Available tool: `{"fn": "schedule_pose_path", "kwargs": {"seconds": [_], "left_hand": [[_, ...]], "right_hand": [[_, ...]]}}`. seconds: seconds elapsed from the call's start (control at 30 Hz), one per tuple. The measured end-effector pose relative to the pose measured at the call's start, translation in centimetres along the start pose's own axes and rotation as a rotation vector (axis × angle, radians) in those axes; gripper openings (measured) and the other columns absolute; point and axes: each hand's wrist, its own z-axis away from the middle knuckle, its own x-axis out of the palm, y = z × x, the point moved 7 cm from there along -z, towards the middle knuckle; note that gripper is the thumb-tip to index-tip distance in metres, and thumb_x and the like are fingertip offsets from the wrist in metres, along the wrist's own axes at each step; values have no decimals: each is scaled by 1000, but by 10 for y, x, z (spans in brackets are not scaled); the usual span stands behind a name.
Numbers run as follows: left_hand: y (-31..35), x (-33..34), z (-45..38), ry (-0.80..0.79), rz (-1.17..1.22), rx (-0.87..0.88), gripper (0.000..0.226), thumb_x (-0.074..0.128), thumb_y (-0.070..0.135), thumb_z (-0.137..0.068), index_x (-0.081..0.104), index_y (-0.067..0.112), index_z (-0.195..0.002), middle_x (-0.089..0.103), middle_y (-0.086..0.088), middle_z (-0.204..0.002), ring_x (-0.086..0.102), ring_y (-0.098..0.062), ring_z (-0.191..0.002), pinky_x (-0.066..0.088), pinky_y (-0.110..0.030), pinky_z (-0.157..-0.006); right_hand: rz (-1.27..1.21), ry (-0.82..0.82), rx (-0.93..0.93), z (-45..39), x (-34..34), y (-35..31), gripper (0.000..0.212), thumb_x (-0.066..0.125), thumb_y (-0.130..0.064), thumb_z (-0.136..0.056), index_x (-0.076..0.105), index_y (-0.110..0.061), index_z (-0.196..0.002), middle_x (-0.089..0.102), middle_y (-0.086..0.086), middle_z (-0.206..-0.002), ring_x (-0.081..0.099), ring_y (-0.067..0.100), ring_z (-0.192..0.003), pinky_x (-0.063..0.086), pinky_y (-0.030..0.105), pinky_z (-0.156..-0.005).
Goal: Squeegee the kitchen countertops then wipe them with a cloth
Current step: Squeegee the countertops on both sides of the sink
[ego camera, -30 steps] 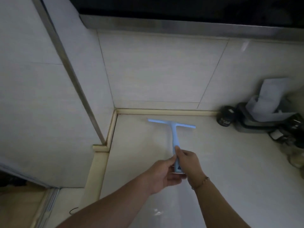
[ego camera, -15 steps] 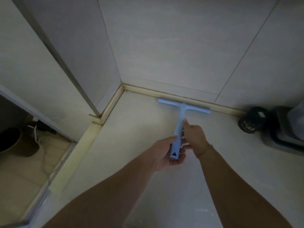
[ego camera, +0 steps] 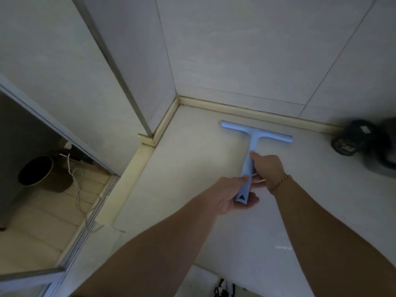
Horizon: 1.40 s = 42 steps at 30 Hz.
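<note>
A home kitchen corner. A pale desk (ego camera: 188, 168) meets tiled walls (ego camera: 246, 50) along a raised cream edging strip (ego camera: 252, 113). Dark appliances (ego camera: 351, 140) stand at the back right; a tiled floor (ego camera: 42, 221) with a bin (ego camera: 36, 170) lies lower left.

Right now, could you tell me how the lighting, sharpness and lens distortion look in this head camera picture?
Head view: dim, bluish light; the squeegee and both hands, left hand and right hand, read fairly sharp; the dark round object at the right edge is smeared by blur; wide-angle bending splays the wall tile lines; a faint glare streak shows on the countertop.
</note>
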Motion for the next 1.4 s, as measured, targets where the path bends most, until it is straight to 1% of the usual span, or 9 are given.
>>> {"fn": "schedule_pose_path", "kwargs": {"seconds": [0.17,0.4,0.57,0.7,0.83,1.03,1.13,1.23,1.4], "left_hand": [[-31,-8,25,-4,-16,-39,23,51,26,-99,64,9,-90,62,-11,-90,56,-19,-68,59,-34,-62],[-77,-19,59,-42,-52,-47,23,50,27,-99,64,15,-87,63,-7,-89,59,-21,-71,60,-32,-58],[-112,-34,80,-2,-110,-59,36,52,25,-99,57,-3,-120,62,-14,-96,63,-24,-74,59,-32,-54],[-138,-40,98,-17,-170,-65,38,46,25,-102,50,-2,-128,55,-22,-132,62,-34,-107,54,-39,-89],[-157,-46,114,-36,-226,-48,35,50,23,-98,54,-2,-123,62,-24,-122,66,-27,-76,58,-35,-75],[-173,-39,137,-54,-218,-47,40,45,23,-101,50,-4,-131,59,-23,-127,64,-24,-74,58,-32,-68],[-180,-34,147,-99,-136,-36,42,34,24,-106,45,0,-138,54,-15,-134,56,-17,-72,57,-35,-75],[-190,-39,152,-90,-93,-65,38,42,27,-103,57,4,-129,66,-8,-113,60,-22,-68,58,-30,-54],[-188,-38,160,-76,-89,-57,37,43,25,-103,56,1,-128,64,-14,-116,59,-25,-67,57,-31,-50]], "right_hand": [[3,21,9,29,2,23,46,64,-39,-91,66,7,-93,69,24,-85,66,32,-59,56,39,-53],[-18,29,34,80,7,60,44,65,-37,-91,66,6,-87,69,24,-81,68,33,-59,55,37,-52],[-18,38,46,120,12,86,43,65,-37,-91,64,5,-82,68,24,-79,68,35,-60,56,38,-51],[0,57,34,147,16,104,45,66,-37,-91,65,5,-75,69,25,-78,69,37,-63,58,46,-57],[-12,32,70,171,19,120,46,65,-39,-91,65,5,-79,69,25,-79,69,38,-63,56,41,-54],[44,80,54,195,13,130,47,67,-42,-88,65,3,-77,70,22,-78,69,36,-62,59,45,-56],[85,85,64,205,13,138,48,66,-46,-87,65,1,-75,71,21,-78,70,38,-65,59,49,-58],[145,115,9,213,14,140,50,64,-47,-86,66,-1,-69,71,18,-75,70,36,-69,59,53,-67],[143,124,-20,222,13,137,49,62,-44,-88,67,1,-69,70,16,-72,70,34,-67,60,51,-63]]}}
